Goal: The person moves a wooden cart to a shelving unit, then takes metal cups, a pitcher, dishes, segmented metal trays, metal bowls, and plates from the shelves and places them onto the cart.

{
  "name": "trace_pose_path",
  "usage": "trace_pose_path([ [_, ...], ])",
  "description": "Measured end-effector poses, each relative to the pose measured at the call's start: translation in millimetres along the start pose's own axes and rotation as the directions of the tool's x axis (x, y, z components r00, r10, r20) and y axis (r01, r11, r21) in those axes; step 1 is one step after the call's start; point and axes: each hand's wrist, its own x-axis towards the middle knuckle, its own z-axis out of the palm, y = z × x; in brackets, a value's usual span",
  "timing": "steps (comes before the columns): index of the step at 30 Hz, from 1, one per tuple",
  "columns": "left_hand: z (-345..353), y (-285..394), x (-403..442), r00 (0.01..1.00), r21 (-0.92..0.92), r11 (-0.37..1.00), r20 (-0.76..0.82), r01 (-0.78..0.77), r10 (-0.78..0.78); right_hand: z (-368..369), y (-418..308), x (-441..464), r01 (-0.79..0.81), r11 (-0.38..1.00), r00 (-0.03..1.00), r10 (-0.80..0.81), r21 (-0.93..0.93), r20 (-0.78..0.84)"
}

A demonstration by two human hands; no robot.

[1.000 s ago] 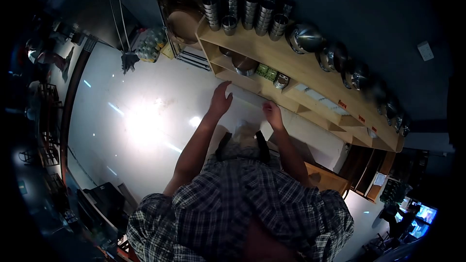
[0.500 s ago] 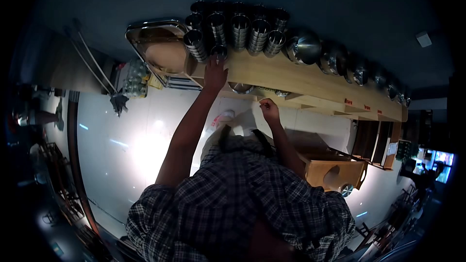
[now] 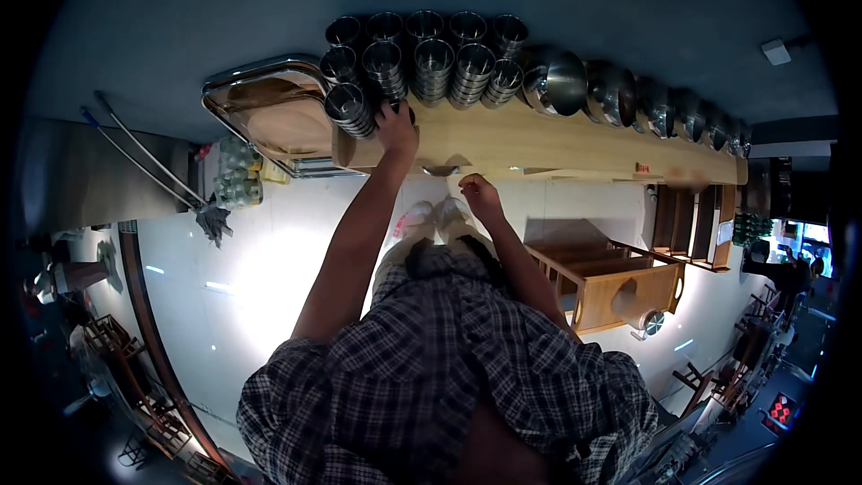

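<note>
A dark wall [image 3: 575, 0] backs the site; pale floor [image 3: 180, 251] lies below, with strong glare at left. Against the wall stands a light wooden shelf unit [image 3: 557, 139], its top smooth and plain. Its front edge bears red lettering [image 3: 642, 168], too small to read. A brown wooden cart [image 3: 628, 301] stands on the floor at right. Round metal vessels [image 3: 555, 81] line the shelf top, right of the cup stacks [image 3: 434, 72], which stand in rows, shiny, straight-sided, mouths upward. The left hand [image 3: 396, 128] reaches over the shelf's front edge, fingers over a metal cup [image 3: 412, 114] in the front row, mostly hidden; whether they grip it cannot be told. The right hand [image 3: 481, 196] hangs before the shelf, fingers loosely curled; whether the tips meet cannot be told.
</note>
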Motion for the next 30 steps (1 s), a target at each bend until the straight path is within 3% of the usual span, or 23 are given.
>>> trace_pose_path([
  [3, 5.2, -6.2, -2.0, 1.000, -0.034, 0.999, -0.016, 0.019, -0.020, 4.4, 24.4, 6.8, 0.095, 0.985, 0.995, -0.090, 0.143, -0.046],
  [7, 8.1, -13.0, -1.0, 0.999, -0.137, 0.989, -0.010, -0.051, 0.051, 1.0, 29.0, 14.5, 0.195, 0.966, 0.981, -0.191, 0.168, -0.044],
  [12, 9.4, -8.9, -13.0, 0.981, -0.204, 0.960, -0.072, -0.190, 0.179, -6.6, 12.5, 26.0, 0.073, 0.997, 0.997, -0.073, 0.004, -0.036],
  [14, 5.2, -6.0, -16.4, 0.975, -0.212, 0.953, -0.097, -0.216, 0.199, -8.4, 4.3, 28.7, 0.115, 0.993, 0.993, -0.115, -0.011, -0.035],
  [16, -7.1, -4.8, -19.6, 0.926, -0.318, 0.880, -0.255, -0.352, 0.278, -6.5, 1.2, 36.3, 0.158, 0.987, 0.987, -0.159, -0.022, -0.033],
  [19, -30.6, -0.5, -25.3, 0.914, -0.353, 0.859, -0.304, -0.370, 0.269, 1.2, -5.2, 57.6, 0.110, 0.982, 0.990, -0.096, -0.151, 0.099],
  [21, -46.7, -1.9, -33.7, 0.906, -0.352, 0.859, -0.340, -0.371, 0.252, 22.5, -15.5, 75.4, 0.272, 0.921, 0.954, -0.297, -0.279, -0.051],
  [25, -61.5, -19.0, -68.9, 0.912, -0.299, 0.894, -0.342, -0.333, 0.225, 40.9, -72.2, 103.8, 0.354, 0.856, 0.931, -0.359, -0.376, 0.059],
  [27, -58.1, -30.3, -81.9, 0.923, -0.324, 0.892, -0.323, -0.315, 0.208, 55.3, -73.4, 117.5, 0.271, 0.874, 0.953, -0.304, -0.403, -0.017],
  [30, -54.3, -41.1, -94.9, 0.934, -0.328, 0.898, -0.297, -0.295, 0.198, 64.8, -67.3, 133.9, 0.199, 0.871, 0.979, -0.191, -0.448, 0.064],
])
